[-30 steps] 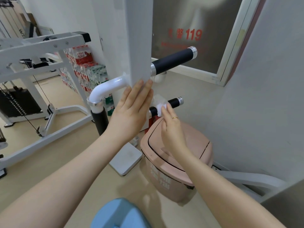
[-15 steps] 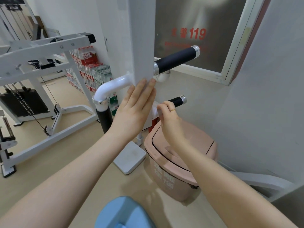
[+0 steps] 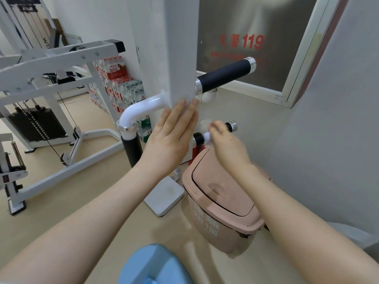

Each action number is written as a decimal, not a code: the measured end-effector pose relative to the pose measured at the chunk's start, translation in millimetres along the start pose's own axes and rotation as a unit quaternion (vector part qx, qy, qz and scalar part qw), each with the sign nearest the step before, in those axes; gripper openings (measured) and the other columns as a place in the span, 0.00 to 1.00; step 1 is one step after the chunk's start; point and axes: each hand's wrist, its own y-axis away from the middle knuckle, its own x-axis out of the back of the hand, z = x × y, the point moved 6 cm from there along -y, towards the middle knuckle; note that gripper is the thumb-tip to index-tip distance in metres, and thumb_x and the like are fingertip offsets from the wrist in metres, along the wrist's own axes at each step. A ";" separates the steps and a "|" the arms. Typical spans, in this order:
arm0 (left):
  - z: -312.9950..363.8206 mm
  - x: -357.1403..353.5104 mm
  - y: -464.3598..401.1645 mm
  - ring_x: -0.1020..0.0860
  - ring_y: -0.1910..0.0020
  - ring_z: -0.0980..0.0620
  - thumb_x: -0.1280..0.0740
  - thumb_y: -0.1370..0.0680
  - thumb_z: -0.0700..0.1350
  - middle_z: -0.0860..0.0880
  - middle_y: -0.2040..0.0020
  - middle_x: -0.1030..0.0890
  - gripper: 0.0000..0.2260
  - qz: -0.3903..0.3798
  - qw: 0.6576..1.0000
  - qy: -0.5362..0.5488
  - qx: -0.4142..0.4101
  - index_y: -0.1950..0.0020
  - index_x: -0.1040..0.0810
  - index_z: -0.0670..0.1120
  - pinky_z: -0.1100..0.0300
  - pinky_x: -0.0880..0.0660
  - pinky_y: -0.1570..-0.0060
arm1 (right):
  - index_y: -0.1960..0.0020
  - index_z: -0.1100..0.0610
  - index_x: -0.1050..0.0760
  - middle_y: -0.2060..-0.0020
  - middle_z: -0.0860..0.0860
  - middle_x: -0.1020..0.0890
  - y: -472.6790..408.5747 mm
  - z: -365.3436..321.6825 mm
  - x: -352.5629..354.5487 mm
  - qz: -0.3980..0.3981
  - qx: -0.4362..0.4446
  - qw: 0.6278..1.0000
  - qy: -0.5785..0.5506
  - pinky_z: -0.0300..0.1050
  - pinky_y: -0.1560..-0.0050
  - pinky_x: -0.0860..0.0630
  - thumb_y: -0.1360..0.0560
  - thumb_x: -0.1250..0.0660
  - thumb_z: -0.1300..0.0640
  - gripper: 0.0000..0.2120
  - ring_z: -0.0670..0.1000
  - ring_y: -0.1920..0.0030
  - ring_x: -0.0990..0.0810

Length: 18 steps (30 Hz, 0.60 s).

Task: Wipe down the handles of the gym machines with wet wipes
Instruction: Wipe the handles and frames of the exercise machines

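While the left hand [image 3: 170, 140] lies flat and open against the white post [image 3: 180, 48], the right hand [image 3: 227, 140] clamps a wipe [image 3: 206, 137] around the lower handle [image 3: 230, 126], above a closed pink bin [image 3: 223, 201]; its contents are hidden.

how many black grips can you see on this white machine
3: an upper grip sticking out right of the post, a lower grip under the right hand, and a vertical grip left. Others may be hidden.
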 end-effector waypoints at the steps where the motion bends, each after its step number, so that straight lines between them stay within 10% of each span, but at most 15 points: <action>1: 0.8 -0.6 0.3 0.40 0.30 0.42 0.36 0.28 0.35 0.40 0.31 0.30 0.21 0.002 1.000 -0.003 0.000 0.34 0.29 0.37 0.50 0.49 0.29 | 0.33 0.59 0.36 0.28 0.51 0.40 1.9 -10.8 -7.6 -0.021 0.047 0.998 -0.017 0.49 0.62 0.31 0.24 0.44 0.67 0.19 0.61 0.53 0.23; 9: 1.1 -3.1 2.1 0.39 0.30 0.41 0.34 0.28 0.34 0.41 0.29 0.32 0.24 -0.008 0.999 -0.035 -0.008 0.33 0.31 0.38 0.48 0.46 0.29 | 0.31 0.59 0.37 0.28 0.52 0.38 -9.2 40.3 -7.9 0.012 -0.017 0.998 -0.061 0.51 0.47 0.29 0.22 0.43 0.63 0.20 0.61 0.41 0.27; 18: 0.9 -4.8 1.7 0.37 0.31 0.43 0.35 0.27 0.35 0.42 0.31 0.30 0.20 0.006 0.999 -0.052 0.008 0.34 0.28 0.39 0.51 0.46 0.29 | 0.46 0.59 0.23 0.44 0.54 0.20 -9.0 20.8 8.2 0.094 0.046 0.994 0.014 0.44 0.65 0.30 0.32 0.35 0.66 0.15 0.59 0.56 0.22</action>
